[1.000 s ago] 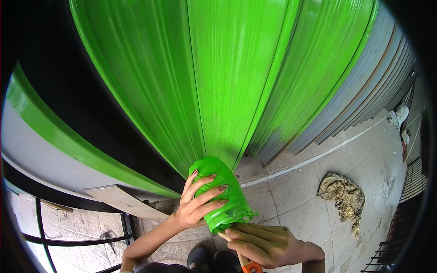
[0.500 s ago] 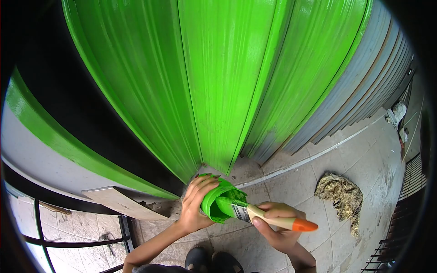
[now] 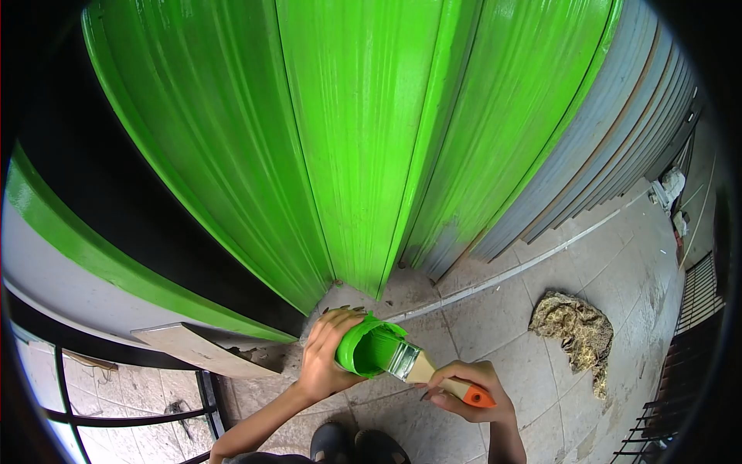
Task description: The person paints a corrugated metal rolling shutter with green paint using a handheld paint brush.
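Note:
My left hand [image 3: 323, 357] grips a small container [image 3: 362, 346] coated in green paint, held low near the tiled floor with its mouth tipped toward me. My right hand [image 3: 473, 388] holds a paintbrush [image 3: 421, 370] by its wooden handle, which ends in an orange tip. The brush's bristles are inside the container, in the green paint. Above the hands stands a ribbed folding shutter [image 3: 363, 139], bright green on the left and middle.
The shutter's right part [image 3: 618, 147] is still bare grey. A crumpled dirty rag [image 3: 572, 331] lies on the tiled floor [image 3: 495, 309] to the right. A flat board [image 3: 193, 349] rests at lower left above a metal railing [image 3: 124, 417]. My shoes [image 3: 355, 447] show at the bottom.
The container has come down from in front of the shutter and tipped its mouth toward me. My right hand has brought the brush round and put its bristles into the paint.

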A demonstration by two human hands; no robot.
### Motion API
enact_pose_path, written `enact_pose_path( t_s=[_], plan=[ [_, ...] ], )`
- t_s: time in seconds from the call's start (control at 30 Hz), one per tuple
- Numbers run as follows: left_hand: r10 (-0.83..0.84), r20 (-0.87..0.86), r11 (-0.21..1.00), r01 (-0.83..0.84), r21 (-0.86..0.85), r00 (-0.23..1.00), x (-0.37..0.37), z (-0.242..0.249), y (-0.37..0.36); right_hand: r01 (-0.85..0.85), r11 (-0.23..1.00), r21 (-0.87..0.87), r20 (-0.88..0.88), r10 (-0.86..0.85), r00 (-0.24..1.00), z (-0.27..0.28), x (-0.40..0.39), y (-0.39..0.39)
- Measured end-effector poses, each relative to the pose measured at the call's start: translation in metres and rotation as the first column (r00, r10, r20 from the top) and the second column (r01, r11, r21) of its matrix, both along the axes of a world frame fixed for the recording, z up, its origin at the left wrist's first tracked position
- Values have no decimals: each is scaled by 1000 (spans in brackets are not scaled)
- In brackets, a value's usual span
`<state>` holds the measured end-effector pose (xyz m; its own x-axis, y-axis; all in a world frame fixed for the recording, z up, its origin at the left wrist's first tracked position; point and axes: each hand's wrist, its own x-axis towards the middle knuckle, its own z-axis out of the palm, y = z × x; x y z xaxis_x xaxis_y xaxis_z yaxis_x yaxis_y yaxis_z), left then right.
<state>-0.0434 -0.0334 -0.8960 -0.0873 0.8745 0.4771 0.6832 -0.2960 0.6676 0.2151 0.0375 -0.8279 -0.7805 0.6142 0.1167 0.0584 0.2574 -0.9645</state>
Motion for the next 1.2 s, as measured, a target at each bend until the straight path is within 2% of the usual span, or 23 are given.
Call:
enact_pose_path(
  t_s=[0.07, 0.17, 0.27, 0.37, 0.47, 0.57, 0.67, 0.77, 0.87, 0.97, 1.07, 1.2],
  plan=[
    [0, 50, 999, 2, -40, 999, 4, -3, -1, -24, 994, -102, -40, 20, 999, -15, 7, -6],
    [0, 103, 999, 5, -54, 995, 7, -10, 1, 19, 914, -405, -195, -107, 975, -28, 0, -25],
    [22, 150, 996, -8, -93, 988, 12, -15, 1, 87, 903, -420, -317, -236, 919, -51, -3, -42],
    [13, 116, 998, -5, -63, 993, 13, -19, 3, 160, 934, -319, -233, -241, 942, -45, -11, -46],
    [4, 73, 1000, -3, -20, 997, 14, -19, 3, 199, 976, -91, -141, -210, 967, -57, -1, -40],
    [63, 105, 995, -54, -88, 993, 16, -17, 4, 179, 984, 14, -128, -175, 976, -49, -3, -41],
    [77, 92, 993, -68, -94, 993, 14, -20, 5, 215, 923, -320, -259, -304, 917, -64, -5, -51],
    [113, 154, 977, -81, -199, 982, 17, -19, 5, 251, 808, -533, -378, -492, 784, -74, -22, -57],
    [152, 209, 955, -89, -284, 966, 18, -28, 7, 264, 862, -434, -520, -478, 708, -100, -22, -60],
    [166, 308, 954, -73, -291, 937, 18, -46, 7, 386, 871, -303, -615, -489, 619, -115, -27, -55],
    [149, 339, 960, -53, -275, 929, 15, -62, 2, 530, 836, -140, -583, -502, 638, -128, -38, -24],
    [163, 370, 964, -69, -255, 915, 15, -77, -14, 662, 721, -202, -493, -659, 568, -176, -68, 4]
  ],
)
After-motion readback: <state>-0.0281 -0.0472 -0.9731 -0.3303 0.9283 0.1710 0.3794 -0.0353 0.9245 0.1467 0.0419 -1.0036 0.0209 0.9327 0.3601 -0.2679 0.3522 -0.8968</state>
